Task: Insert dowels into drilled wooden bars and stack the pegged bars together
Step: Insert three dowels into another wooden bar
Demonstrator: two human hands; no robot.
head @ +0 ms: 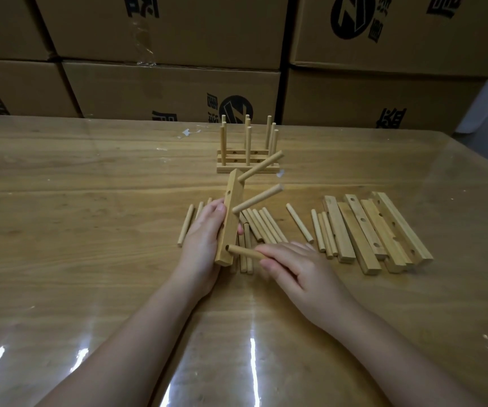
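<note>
Just left of the middle of the frame, the left hand grips a pale wooden bar, fingers wrapped round its left face and the thumb on the near side. The bar is lifted off the table and stands nearly upright, its top leaning a little to the right. It is a square-edged strip of light wood with a round hole showing on its left side face.

Two dowels already sit in the bar and stick out to the upper right: the upper dowel near the top, the middle dowel about halfway down. Both are plain round pegs of the same light wood.

The right hand pinches a third dowel between thumb and fingers, lying almost level, with its left end at the hole near the bottom of the bar.

In the upper middle stands the finished stack: three bars set side by side, nine pegs upright, in three rows of three.

At the right lies a pile of loose bars, about six, overlapping so the count is unsure; several show drilled holes.

Loose dowels are scattered across the middle, well over a dozen, some hidden behind the hands.

All of it rests on a wooden table under a glossy clear cover, with cardboard boxes stacked along the top.
</note>
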